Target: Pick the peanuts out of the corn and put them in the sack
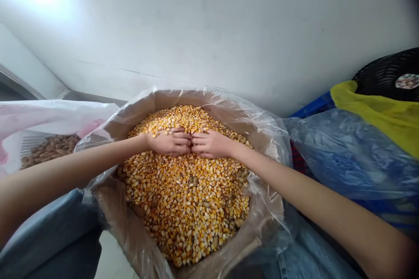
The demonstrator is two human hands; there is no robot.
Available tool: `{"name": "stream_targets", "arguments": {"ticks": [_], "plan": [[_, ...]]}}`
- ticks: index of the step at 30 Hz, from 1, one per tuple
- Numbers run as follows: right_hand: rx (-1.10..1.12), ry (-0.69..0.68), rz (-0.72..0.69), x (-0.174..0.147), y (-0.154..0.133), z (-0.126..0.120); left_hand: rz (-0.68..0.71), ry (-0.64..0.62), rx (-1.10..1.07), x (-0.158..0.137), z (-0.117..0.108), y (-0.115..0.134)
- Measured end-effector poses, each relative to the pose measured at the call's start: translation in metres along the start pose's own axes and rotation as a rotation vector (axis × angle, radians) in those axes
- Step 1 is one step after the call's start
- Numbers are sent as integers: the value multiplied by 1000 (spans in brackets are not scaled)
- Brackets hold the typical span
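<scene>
My left hand [170,141] and my right hand [211,143] meet fingertip to fingertip in a heap of dried corn kernels [186,200]. The backs of both hands face me, with the fingers close together and curved inward around kernels. Loose kernels lie over the top edge of my left hand and wrist. The palms are hidden. The corn fills a large bag with a clear plastic liner [275,139] and a brown inner layer. Several peanuts in the shell [195,180] are mixed among the kernels.
A white and pink bag [59,115] of peanuts [54,148] stands at the left. On the right are a clear plastic bag [343,152], yellow mesh cloth [376,113] and a black basket-like item [389,74]. A pale wall [209,30] rises behind the corn bag.
</scene>
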State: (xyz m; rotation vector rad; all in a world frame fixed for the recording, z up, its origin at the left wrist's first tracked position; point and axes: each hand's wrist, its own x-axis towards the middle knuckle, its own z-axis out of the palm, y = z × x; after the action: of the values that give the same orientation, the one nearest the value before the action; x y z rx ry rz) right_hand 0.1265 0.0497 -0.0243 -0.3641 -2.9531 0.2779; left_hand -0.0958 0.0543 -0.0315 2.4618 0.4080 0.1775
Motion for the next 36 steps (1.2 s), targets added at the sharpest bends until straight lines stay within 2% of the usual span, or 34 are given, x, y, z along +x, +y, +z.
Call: {"name": "stream_targets", "arguments": {"ticks": [3,6,9,10,12,14,18,19,21,23,25,27,29,30,31,33,35,36], "plan": [[169,122,316,1,16,-5,-69,208,1,9,-20,-10],[403,409,656,-6,32,-6,-269,545,-169,8,-36,-18],[515,684,987,-20,51,-1,-409,910,-280,-2,-47,-31],[528,746,1073,-24,56,1,-436,983,-281,-5,-49,-36],[527,819,1182,-28,61,3,-481,1012,-258,-10,-51,-40],[485,804,1157,-24,56,4,-516,940,-229,-11,-48,-36],[409,524,781,-4,32,4,-421,682,-25,-8,-36,-10],[413,456,723,0,26,5,-398,625,46,-9,-33,-4],[461,378,714,6,21,7,-432,598,141,-12,-25,3],[578,363,770,8,21,7,-527,668,119,-19,-18,4],[755,431,833,8,25,4,-593,766,-12,-26,-14,2],[997,605,919,7,29,-2,-625,907,-213,-32,-14,-1],[1285,794,996,6,31,-11,-617,1084,-493,-35,-17,-4],[1423,844,1006,6,31,-15,-587,1155,-667,-37,-20,-5],[1535,852,998,6,31,-18,-547,1194,-854,-38,-22,-6],[1623,771,973,8,29,-22,-469,1182,-1196,-40,-26,-8],[1487,628,993,11,27,-22,-428,1114,-1371,-43,-29,-9],[1340,535,1007,13,26,-21,-427,1090,-1368,-44,-29,-9]]}}
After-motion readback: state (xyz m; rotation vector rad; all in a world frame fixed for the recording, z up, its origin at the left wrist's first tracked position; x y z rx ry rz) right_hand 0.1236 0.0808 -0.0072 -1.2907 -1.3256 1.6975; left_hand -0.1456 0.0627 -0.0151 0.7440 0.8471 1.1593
